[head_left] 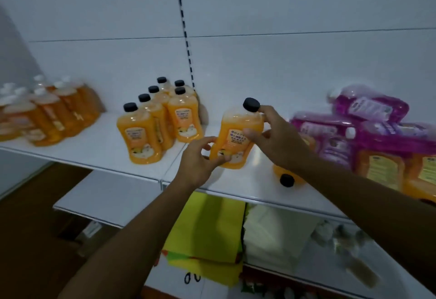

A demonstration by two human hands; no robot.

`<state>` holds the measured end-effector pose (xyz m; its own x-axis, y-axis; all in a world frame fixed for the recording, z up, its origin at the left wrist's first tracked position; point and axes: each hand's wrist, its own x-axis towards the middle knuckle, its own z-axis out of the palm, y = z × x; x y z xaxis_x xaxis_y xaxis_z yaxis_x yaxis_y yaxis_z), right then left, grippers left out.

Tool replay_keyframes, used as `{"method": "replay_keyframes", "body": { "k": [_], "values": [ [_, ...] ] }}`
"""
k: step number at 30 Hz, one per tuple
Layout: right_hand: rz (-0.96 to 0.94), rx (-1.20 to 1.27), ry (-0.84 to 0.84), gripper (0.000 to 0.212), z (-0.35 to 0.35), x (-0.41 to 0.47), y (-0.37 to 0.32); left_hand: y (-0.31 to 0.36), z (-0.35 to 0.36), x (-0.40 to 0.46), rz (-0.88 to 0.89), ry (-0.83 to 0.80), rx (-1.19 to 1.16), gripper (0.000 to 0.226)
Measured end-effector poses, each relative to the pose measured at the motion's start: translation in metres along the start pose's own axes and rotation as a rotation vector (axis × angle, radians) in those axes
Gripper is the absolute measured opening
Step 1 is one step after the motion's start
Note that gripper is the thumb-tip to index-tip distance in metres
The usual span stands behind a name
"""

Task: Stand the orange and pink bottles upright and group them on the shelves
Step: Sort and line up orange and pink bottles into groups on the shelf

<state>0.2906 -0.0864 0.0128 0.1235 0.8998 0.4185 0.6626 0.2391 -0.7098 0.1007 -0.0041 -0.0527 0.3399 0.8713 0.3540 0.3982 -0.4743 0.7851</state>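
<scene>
From the head camera, both hands held one orange bottle point(237, 137) with a black cap, tilted slightly, just above the white shelf point(236, 186). The left hand point(200, 159) pinched its lower edge; the right hand point(274, 137) gripped its upper body, a finger near the cap. To the left of the left hand stood a group of upright orange bottles point(160, 120), and farther left a blurred second group point(49, 114). Under the right forearm lay a fallen orange bottle point(286, 176). Right of the right hand, pink bottles point(368, 119) lay heaped on their sides.
</scene>
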Motion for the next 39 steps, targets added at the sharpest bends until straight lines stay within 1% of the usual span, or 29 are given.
{"method": "replay_keyframes", "body": {
  "k": [2, 4, 7, 11, 14, 17, 24, 26, 28, 29, 31, 33, 36, 39],
  "values": [
    [-0.046, -0.048, -0.051, 0.058, 0.028, 0.016, -0.010, -0.020, -0.019, -0.003, -0.016, 0.047, 0.013, 0.052],
    [-0.094, -0.077, -0.056, 0.058, 0.054, 0.034, -0.015, -0.037, -0.033, 0.000, -0.027, 0.062, 0.011, 0.046],
    [-0.099, -0.100, -0.089, 0.057, 0.088, 0.063, -0.015, -0.058, -0.045, 0.008, -0.033, 0.069, -0.007, 0.037],
    [-0.082, -0.107, -0.082, 0.056, 0.119, 0.095, -0.013, -0.075, -0.059, 0.022, -0.008, 0.076, -0.023, 0.043],
    [-0.064, -0.138, -0.078, 0.055, 0.133, 0.113, -0.012, -0.081, -0.064, 0.031, 0.014, 0.059, 0.029, 0.043],
    [-0.051, -0.161, -0.076, 0.057, 0.140, 0.124, -0.009, -0.087, -0.062, 0.033, 0.030, 0.045, 0.055, 0.049],
    [-0.089, -0.213, -0.046, 0.060, 0.150, 0.124, -0.007, -0.094, -0.055, 0.030, -0.019, 0.004, 0.105, 0.061],
    [-0.121, -0.209, -0.052, 0.060, 0.153, 0.118, -0.011, -0.090, -0.054, 0.024, -0.012, 0.009, 0.105, 0.060],
    [-0.152, -0.174, -0.054, 0.062, 0.152, 0.114, -0.014, -0.080, -0.051, 0.013, -0.042, 0.052, 0.087, 0.056],
    [-0.161, -0.149, -0.068, 0.064, 0.150, 0.112, -0.014, -0.076, -0.047, 0.006, -0.052, 0.097, 0.115, 0.056],
    [-0.174, -0.092, -0.114, 0.070, 0.142, 0.103, -0.011, -0.066, -0.037, -0.008, -0.022, 0.197, 0.289, 0.064],
    [-0.152, -0.095, -0.139, 0.071, 0.127, 0.094, -0.001, -0.052, -0.022, -0.016, 0.087, 0.223, 0.418, 0.068],
    [-0.066, -0.294, -0.168, 0.068, 0.086, 0.081, 0.021, -0.028, 0.009, -0.011, 0.167, 0.104, 0.422, 0.070],
    [0.056, -0.434, -0.178, 0.062, 0.032, 0.064, 0.047, -0.006, 0.042, -0.002, 0.192, -0.052, 0.339, 0.071]
  ]
}}
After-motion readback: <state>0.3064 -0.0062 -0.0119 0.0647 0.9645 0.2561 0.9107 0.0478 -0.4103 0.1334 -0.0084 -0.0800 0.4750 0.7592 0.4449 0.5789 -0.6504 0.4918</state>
